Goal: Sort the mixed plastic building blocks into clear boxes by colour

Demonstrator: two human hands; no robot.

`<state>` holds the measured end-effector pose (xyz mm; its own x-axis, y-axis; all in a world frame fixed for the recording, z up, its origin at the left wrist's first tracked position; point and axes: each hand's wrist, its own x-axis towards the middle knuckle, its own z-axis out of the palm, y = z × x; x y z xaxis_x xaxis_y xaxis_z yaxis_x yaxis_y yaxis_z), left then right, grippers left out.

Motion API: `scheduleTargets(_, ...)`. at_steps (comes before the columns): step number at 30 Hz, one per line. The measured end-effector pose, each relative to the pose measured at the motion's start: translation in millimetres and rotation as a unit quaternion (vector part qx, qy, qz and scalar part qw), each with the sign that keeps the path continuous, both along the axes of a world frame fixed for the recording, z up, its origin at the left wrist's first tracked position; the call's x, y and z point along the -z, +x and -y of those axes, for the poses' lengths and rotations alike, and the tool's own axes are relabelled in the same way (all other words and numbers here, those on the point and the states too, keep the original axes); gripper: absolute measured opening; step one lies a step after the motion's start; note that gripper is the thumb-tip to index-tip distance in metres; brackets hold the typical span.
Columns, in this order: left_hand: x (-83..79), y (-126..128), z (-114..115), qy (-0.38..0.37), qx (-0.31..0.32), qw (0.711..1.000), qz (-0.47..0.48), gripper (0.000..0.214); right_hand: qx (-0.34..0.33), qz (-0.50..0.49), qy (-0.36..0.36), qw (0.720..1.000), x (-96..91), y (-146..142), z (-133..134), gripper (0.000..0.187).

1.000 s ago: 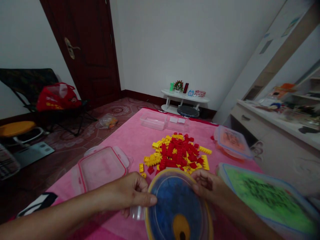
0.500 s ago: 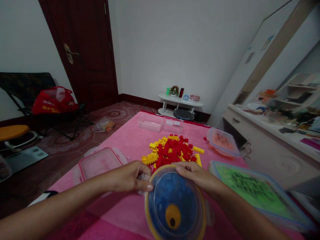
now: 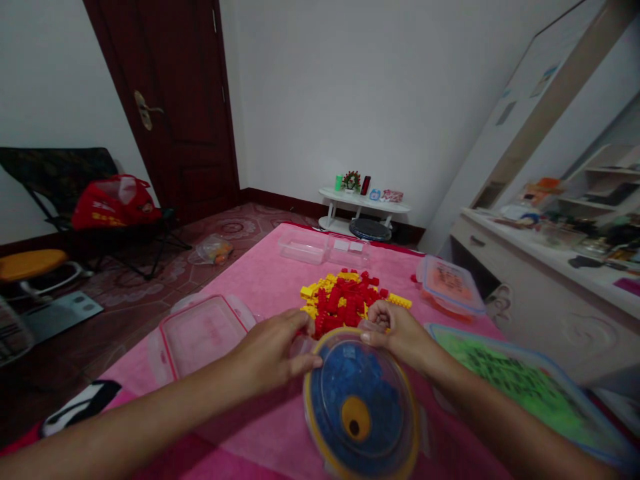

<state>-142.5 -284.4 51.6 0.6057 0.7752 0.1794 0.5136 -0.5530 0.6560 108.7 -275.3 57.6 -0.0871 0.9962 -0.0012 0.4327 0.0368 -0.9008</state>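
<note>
A round clear-lidded container (image 3: 373, 373) with a yellow seal and blue pieces inside is tilted up at the near edge of the table. My left hand (image 3: 285, 347) grips its upper left rim, thumb on the lid and fingers around a clear side clip. At the upper edge, my right hand (image 3: 393, 330) pinches another clear clip between thumb and curled fingers. Just beyond the container lies a heap of red and yellow toy bricks (image 3: 345, 297), partly hidden by my hands. To the left rests a clear lid (image 3: 205, 333) with a red seal.
Clear open boxes (image 3: 303, 247) stand at the table's far end. On the right are a lidded box of orange pieces (image 3: 450, 283) and a larger lidded box of green pieces (image 3: 515, 380). A dresser (image 3: 540, 287) borders the right side; a low white shelf (image 3: 365, 200) stands beyond.
My right hand has shifted from lying on the rim to pinching the clip at the top. The container sits slightly further right, with my left hand still at its rim.
</note>
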Motion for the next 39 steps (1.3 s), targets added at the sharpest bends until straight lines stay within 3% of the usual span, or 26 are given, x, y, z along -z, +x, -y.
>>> scheduleTargets(2,-7.5,0,18,0.201,0.064,0.977,0.008,0.046,-0.012,-0.016,-0.025,0.999,2.4,4,1,0.024)
scheduleTargets(4,-5.4,3,34,0.347,0.189,0.919,0.014,0.039,-0.033,-0.034,-0.045,0.998,5.7,8,1,0.024)
scheduleTargets(6,7.5,7,43,0.432,0.267,0.861,0.019,0.028,-0.04,-0.043,-0.043,0.997,8.7,11,1,0.025)
scheduleTargets(8,25.3,13,44,0.473,0.272,0.838,0.034,0.027,-0.036,-0.042,-0.029,0.998,10.1,11,1,0.025)
scheduleTargets(11,43.9,20,39,0.498,0.263,0.825,0.052,0.024,-0.026,-0.022,-0.012,0.999,8.7,10,2,0.023)
scheduleTargets(17,49.8,21,33,0.518,0.28,0.807,0.042,0.025,0.004,-0.008,0.004,1.0,7.1,10,6,0.023)
scheduleTargets(22,57.7,26,33,0.452,0.288,0.842,0.06,0.021,0.053,-0.012,0.029,0.998,11.3,1,11,0.019)
scheduleTargets(26,49.8,35,31,0.368,0.279,0.884,0.065,0.014,0.06,-0.02,0.035,0.997,14.9,-2,12,0.018)
scheduleTargets(30,38.6,34,27,0.363,0.306,0.877,0.077,0.015,0.053,0.029,0.042,0.997,18.9,5,12,0.017)
scheduleTargets(35,40.0,27,29,0.422,0.288,0.857,0.071,0.019,0.083,0.163,0.238,0.954,18.6,6,45,0.026)
scheduleTargets(39,47.8,29,27,0.465,0.274,0.839,0.071,0.021,-0.053,0.257,0.394,0.881,25.6,2,93,0.037)
